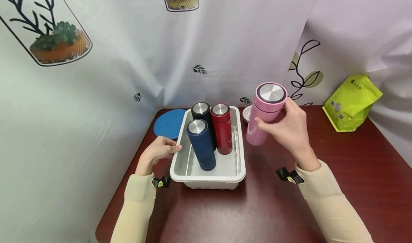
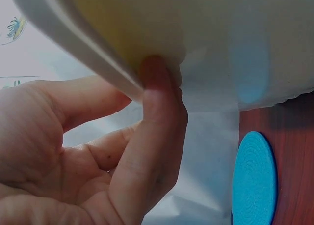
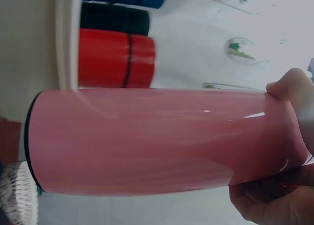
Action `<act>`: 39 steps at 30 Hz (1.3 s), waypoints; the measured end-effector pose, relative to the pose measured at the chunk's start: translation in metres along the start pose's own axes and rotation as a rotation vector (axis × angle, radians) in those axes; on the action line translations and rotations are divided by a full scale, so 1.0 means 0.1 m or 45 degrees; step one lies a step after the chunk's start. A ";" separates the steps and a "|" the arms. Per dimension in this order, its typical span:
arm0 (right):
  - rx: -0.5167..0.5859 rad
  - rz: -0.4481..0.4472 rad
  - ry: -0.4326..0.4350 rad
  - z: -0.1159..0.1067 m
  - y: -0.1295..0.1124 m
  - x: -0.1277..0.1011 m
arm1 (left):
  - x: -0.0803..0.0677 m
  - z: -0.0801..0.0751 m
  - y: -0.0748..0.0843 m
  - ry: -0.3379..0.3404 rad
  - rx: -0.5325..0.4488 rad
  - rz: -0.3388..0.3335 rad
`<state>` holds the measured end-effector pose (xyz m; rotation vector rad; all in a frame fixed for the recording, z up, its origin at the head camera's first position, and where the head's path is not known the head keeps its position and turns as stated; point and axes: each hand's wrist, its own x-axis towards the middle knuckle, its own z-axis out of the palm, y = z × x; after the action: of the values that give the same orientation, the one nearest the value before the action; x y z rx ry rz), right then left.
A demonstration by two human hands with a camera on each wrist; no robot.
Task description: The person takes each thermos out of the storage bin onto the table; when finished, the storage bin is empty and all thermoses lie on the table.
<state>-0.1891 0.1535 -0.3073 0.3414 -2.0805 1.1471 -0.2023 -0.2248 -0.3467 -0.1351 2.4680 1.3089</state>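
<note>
A: Where is the pink flask point(image 1: 265, 112) right now?

B: In the right hand point(image 1: 289, 130), lifted and tilted just to the right of the white tray point(image 1: 209, 177). The fingers are curled round its upper body, thumb on the near side; the right wrist view shows the fingertips point(image 3: 289, 87) wrapped over the flask's side.

A: And the left hand point(image 1: 157, 152)?

B: It rests at the tray's left rim. In the left wrist view one finger point(image 2: 157, 87) presses up under the rim's lip while the others lie loosely bent; it steadies the edge and does not enclose it.

A: What fills the tray?

B: Three upright flasks grouped toward the far half: a blue flask point(image 1: 201, 144) nearest, a black flask point(image 1: 202, 119) behind it, a red flask point(image 1: 221, 128) beside them on the right. The near end of the tray floor is bare, and a strip runs between the red flask and the right wall.

A: What lies around it?

B: A blue round mat point(image 1: 168, 123) lies off the far-left corner, a white mesh piece point(image 1: 247, 113) sits behind the pink flask, and a green pouch point(image 1: 351, 102) leans against the curtain at far right, well apart. The dark table point(image 1: 338, 186) lies open on the right, running to its front edge.
</note>
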 end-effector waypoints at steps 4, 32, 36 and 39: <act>-0.035 0.015 -0.013 0.07 0.14 -0.01 | -0.01 0.00 0.00 -0.003 -0.013 0.002; -0.131 0.195 -0.103 0.43 0.86 -0.01 | 0.00 0.01 -0.03 0.003 -0.010 0.009; -0.136 0.231 -0.119 0.47 0.93 0.00 | 0.00 0.01 -0.03 0.001 -0.014 0.014; -0.137 0.263 -0.132 0.49 0.98 -0.01 | -0.01 0.01 -0.02 -0.013 -0.026 0.030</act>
<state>-0.2641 0.1689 -0.3861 0.1393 -2.3007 1.1510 -0.2009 -0.2246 -0.3486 -0.1045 2.4558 1.3410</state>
